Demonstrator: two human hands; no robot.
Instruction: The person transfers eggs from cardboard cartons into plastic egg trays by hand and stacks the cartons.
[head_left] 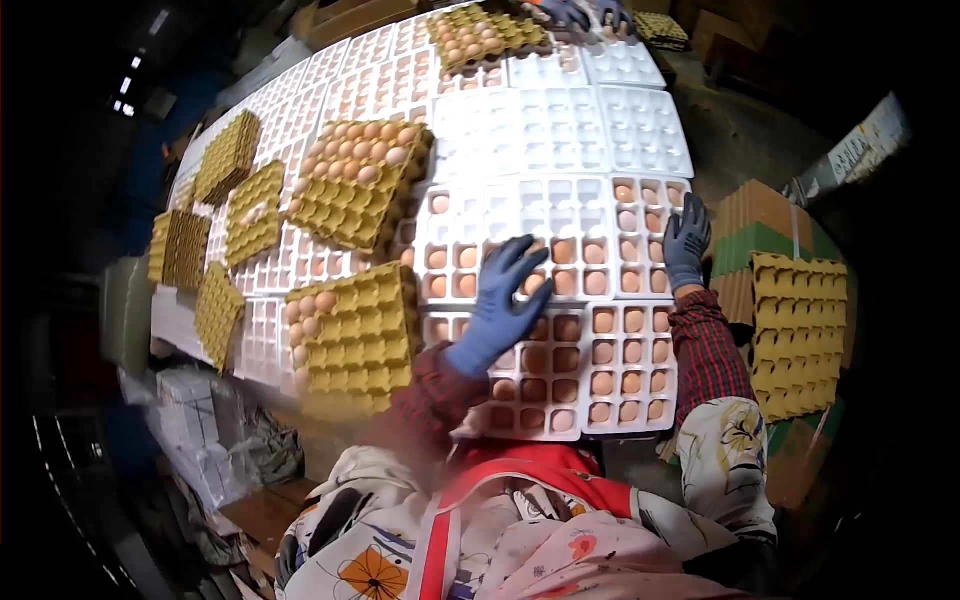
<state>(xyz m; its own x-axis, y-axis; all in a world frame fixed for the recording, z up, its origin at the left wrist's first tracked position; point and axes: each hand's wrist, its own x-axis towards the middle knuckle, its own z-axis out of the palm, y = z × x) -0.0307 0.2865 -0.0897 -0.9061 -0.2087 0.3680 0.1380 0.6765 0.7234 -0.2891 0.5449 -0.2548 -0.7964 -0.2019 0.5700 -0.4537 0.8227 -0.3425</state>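
My left hand (505, 305), in a blue-grey glove, reaches over a white foam tray (575, 217) with its fingers apart. A brown egg (535, 283) shows between its thumb and forefinger, low in the tray. My right hand (687, 242), gloved too, is at the right edge of the neighbouring white tray, fingers stretched out beside the eggs (652, 222); its palm side is hidden. The front rows under my left hand hold eggs, while the rows behind have empty cells. A nearer white tray (583, 375) is filled with brown eggs.
Yellow pulp trays, one with eggs (365, 140) and one partly filled (365, 335), lie on the left. Further back, a co-worker's gloved hands (590, 14) are near another pulp tray (480, 38). Pulp trays (798, 335) and cardboard (765, 215) stand at the right.
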